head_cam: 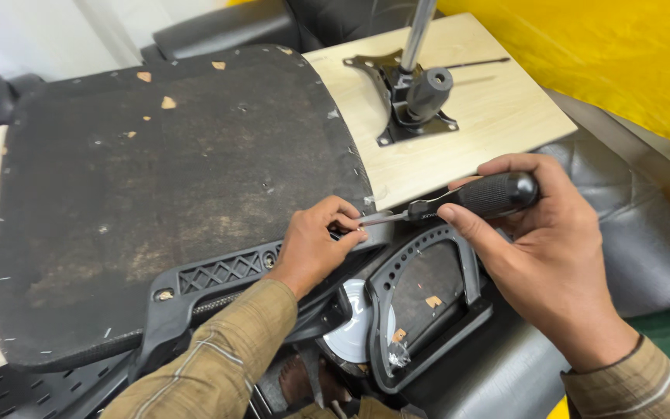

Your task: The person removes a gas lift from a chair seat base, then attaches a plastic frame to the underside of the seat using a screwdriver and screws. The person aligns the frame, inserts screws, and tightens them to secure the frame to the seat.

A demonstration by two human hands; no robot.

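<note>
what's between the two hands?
Head view: the screwdriver spans it, its handle in the right hand, its shaft tip at the left hand fingertips.

This is looking like a furniture repair workshop. A worn black upholstered chair seat (164,194) is lying upside down on a pale wooden tabletop (498,116), a black metal chair mechanism with steel column (416,85) is standing nearby, and black padded chair parts (226,27) are crowding around.

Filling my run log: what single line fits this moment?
right hand: grips screwdriver | left hand: pinches at its tip | part: black plastic armrest bracket | on: upturned seat base
</note>
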